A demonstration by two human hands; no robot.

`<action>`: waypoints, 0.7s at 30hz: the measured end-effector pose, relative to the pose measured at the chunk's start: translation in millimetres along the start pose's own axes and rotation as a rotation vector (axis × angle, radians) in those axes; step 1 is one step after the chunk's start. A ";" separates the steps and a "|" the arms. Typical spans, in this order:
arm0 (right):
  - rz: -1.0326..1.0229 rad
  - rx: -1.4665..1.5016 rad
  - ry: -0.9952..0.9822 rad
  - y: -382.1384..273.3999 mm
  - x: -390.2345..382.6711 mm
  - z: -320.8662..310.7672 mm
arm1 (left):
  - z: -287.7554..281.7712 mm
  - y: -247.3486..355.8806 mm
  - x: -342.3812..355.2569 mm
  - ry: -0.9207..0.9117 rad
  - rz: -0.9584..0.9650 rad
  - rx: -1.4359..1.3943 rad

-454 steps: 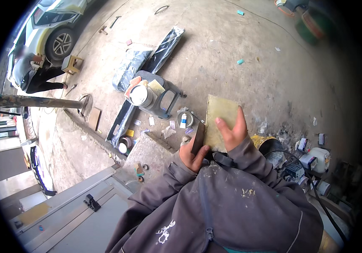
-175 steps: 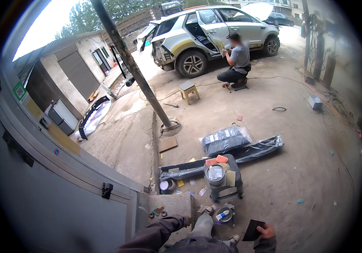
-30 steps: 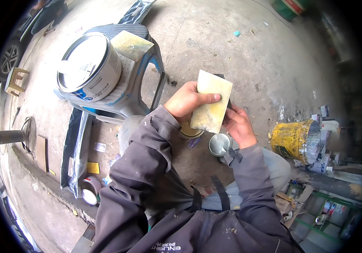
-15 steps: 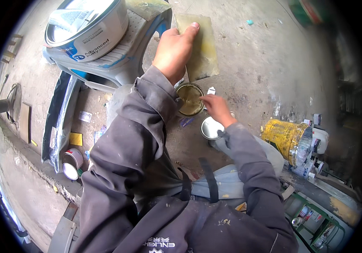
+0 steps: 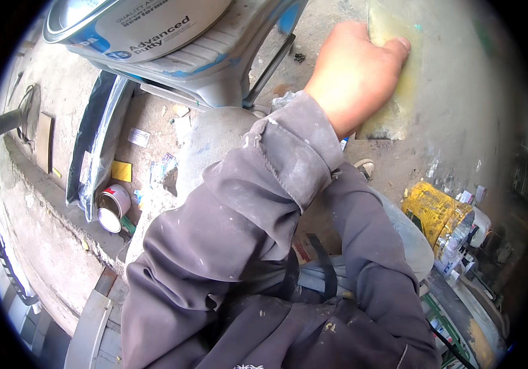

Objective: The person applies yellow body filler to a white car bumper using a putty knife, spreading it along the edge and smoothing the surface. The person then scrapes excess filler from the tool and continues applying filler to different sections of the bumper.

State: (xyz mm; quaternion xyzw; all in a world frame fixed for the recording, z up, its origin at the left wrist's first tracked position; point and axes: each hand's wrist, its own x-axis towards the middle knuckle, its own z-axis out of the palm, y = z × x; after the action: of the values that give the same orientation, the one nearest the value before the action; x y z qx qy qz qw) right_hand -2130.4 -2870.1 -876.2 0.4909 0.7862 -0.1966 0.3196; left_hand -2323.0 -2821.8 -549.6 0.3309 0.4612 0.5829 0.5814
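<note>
My left hand (image 5: 362, 77) is closed on a flat yellowish translucent board (image 5: 408, 92), thumb on its face, held up before me. Yellow smears cover parts of the board. Its outer edge fades into the pale floor. My right hand is hidden behind my left sleeve; only the right forearm (image 5: 368, 227) shows, reaching forward beneath the left one. The two small open tins between my legs are covered by my arms at this moment. A large putty tin (image 5: 159, 31) stands on a grey stool (image 5: 227, 67) at the upper left.
A yellow bucket (image 5: 436, 209) lies on its side at right, among bottles and containers. Left of my leg are a tipped small can (image 5: 114, 200), a yellow square of sandpaper (image 5: 121, 171) and a long dark strip wrapped in plastic (image 5: 92, 147). Paper scraps litter the floor.
My left hand and the board have shifted right in the picture and appear closer. The right hand and both small tins have become hidden behind the left arm. The view has shifted too.
</note>
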 end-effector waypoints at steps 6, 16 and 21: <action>-0.056 0.134 -0.061 17.1 20.1 5.8 | 3.5 3.4 0.3 -0.041 -0.055 -0.160; -0.138 0.428 0.118 32.3 -35.5 -20.8 | 2.9 3.7 -4.0 -0.180 -0.163 -0.293; -0.060 0.782 0.406 56.7 -114.2 -63.9 | -0.6 -2.4 -2.7 -0.167 -0.131 -0.209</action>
State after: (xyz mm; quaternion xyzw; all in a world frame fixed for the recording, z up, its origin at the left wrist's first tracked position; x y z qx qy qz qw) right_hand -2063.5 -2879.1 -750.6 0.5806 0.7134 -0.3882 -0.0571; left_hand -2322.3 -2824.9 -551.6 0.2852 0.3684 0.5591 0.6858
